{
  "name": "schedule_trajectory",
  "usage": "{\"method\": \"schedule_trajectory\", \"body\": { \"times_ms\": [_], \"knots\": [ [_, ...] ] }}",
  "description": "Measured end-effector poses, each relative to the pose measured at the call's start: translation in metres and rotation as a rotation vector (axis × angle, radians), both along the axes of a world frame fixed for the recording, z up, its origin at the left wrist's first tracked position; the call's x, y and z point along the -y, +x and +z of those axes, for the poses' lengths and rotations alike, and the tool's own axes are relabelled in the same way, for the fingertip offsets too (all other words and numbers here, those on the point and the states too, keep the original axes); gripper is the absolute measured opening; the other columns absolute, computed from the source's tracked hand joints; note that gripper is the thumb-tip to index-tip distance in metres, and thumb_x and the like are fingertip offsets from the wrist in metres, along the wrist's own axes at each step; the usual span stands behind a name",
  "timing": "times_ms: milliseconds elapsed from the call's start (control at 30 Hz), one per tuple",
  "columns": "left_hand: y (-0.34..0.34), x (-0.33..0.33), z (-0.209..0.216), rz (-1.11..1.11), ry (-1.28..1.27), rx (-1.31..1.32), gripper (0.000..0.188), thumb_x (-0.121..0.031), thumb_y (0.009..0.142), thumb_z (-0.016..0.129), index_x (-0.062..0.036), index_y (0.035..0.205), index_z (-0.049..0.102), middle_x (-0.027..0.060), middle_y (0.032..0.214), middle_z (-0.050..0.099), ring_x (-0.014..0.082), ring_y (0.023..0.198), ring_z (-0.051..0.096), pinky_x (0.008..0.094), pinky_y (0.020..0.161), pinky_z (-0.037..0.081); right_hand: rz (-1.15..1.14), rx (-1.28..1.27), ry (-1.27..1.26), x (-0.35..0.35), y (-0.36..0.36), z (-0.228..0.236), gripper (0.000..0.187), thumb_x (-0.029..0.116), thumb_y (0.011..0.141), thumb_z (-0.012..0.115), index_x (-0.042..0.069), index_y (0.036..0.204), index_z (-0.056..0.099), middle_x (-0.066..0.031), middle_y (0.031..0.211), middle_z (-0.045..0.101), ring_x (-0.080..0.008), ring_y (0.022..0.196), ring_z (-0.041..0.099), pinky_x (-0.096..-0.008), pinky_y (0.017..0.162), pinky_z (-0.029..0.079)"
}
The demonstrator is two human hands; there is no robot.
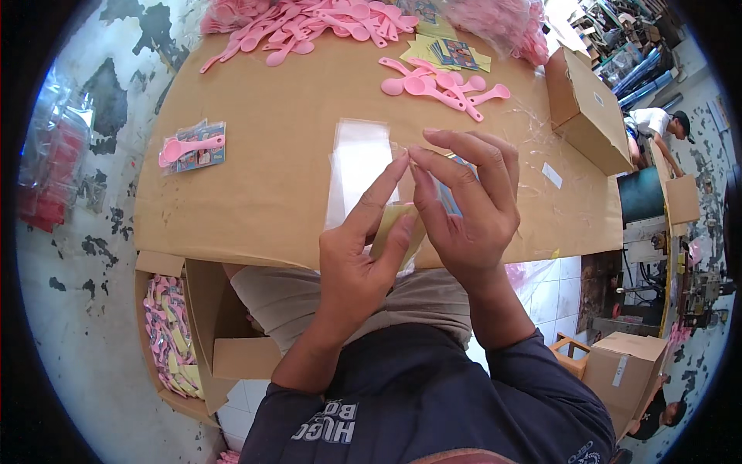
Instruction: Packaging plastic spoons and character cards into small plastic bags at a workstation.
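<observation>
Close to the table's near edge, my left hand is closed on a clear plastic bag with a yellowish card showing in it. My right hand pinches at the bag's upper edge, its fingertips meeting the tip of my left index finger. What lies exactly between those fingertips is too small to make out. A stack of clear plastic bags lies flat just beyond my left hand. Behind my right fingers a bluish printed piece shows, mostly hidden.
Pink spoons are heaped at the far edge, with a smaller spoon pile beside printed cards. A spoon on cards lies left. Cardboard boxes stand right; a carton of packed spoons is below left. Another person works far right.
</observation>
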State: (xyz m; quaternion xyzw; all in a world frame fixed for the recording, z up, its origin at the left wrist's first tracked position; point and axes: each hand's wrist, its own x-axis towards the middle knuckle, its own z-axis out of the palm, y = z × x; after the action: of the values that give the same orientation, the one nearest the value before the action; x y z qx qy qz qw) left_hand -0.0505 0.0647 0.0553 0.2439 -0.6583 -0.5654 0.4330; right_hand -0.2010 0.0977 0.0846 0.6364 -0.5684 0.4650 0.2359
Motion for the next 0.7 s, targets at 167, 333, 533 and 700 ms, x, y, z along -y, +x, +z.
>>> {"method": "schedule_trajectory", "body": {
  "times_ms": [167, 333, 533, 700],
  "knots": [
    [-0.002, -0.003, 0.001, -0.038, -0.013, 0.137, 0.059, -0.004, 0.093, 0.064, -0.0083, 0.15, 0.051, 0.0134, 0.117, 0.073, 0.0052, 0.067, 0.047, 0.024, 0.068, 0.047, 0.014, 0.02, -0.007, -0.002, -0.009, 0.0, 0.027, -0.003, 0.068, 0.078, 0.003, 0.094, 0.073, -0.0085, 0.103, 0.07, -0.0286, 0.094, 0.063, -0.0391, 0.082, 0.051],
    [-0.004, -0.005, 0.006, -0.19, 0.097, 0.186, 0.06, -0.001, 0.097, 0.062, -0.0017, 0.154, 0.041, 0.0095, 0.097, 0.073, 0.0055, 0.08, 0.064, 0.02, 0.071, 0.05, 0.013, 0.213, 0.026, -0.009, -0.019, 0.001, 0.022, -0.007, 0.075, 0.073, 0.001, 0.095, 0.069, -0.0109, 0.102, 0.07, -0.0299, 0.094, 0.068, -0.0377, 0.085, 0.053],
    [-0.003, -0.006, 0.009, -0.251, 0.451, -0.034, 0.049, -0.005, 0.099, 0.061, 0.0011, 0.146, 0.047, 0.0223, 0.11, 0.074, 0.0183, 0.092, 0.073, 0.0294, 0.082, 0.059, 0.352, 1.033, -0.223, -0.019, -0.056, 0.017, 0.008, -0.003, 0.094, 0.058, 0.003, 0.1, 0.06, -0.0148, 0.102, 0.069, -0.0261, 0.097, 0.068, -0.0361, 0.092, 0.055],
    [0.001, 0.004, 0.003, -0.168, 0.458, -0.152, 0.031, -0.009, 0.101, 0.061, 0.0036, 0.129, 0.057, 0.0201, 0.114, 0.073, 0.0158, 0.089, 0.072, 0.0262, 0.074, 0.057, 0.615, 1.158, -0.457, -0.042, -0.081, 0.011, 0.008, -0.001, 0.097, 0.048, 0.002, 0.092, 0.053, -0.0092, 0.082, 0.058, -0.0151, 0.069, 0.056, -0.0263, 0.073, 0.054]
  ]
}}
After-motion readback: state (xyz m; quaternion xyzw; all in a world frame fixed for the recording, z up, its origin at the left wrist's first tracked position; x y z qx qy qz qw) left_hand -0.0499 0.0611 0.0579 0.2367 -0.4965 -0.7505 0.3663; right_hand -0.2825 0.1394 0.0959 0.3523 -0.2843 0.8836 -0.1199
